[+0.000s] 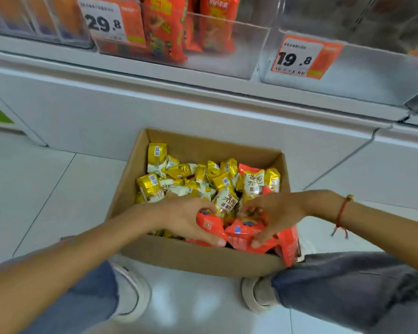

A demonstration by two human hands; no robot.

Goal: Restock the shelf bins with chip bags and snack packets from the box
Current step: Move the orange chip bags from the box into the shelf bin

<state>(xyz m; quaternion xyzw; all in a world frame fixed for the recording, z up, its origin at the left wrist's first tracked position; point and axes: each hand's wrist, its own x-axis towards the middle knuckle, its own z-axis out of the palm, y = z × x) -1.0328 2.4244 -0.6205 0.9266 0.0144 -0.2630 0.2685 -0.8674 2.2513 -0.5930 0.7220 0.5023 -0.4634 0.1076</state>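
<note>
Your left hand point(186, 218) and right hand point(275, 215) both reach into the cardboard box point(203, 260) on the floor between your feet. Each hand curls its fingers round the orange chip bags point(241, 233) lying at the near edge of the box. Behind them the box holds a heap of gold snack packets point(179, 179). Above, a clear shelf bin point(227, 63) carries upright orange chip bags, with a price tag point(109, 20) reading 29.8. A second bin point(372, 75) to its right bears a tag reading 19.8.
</note>
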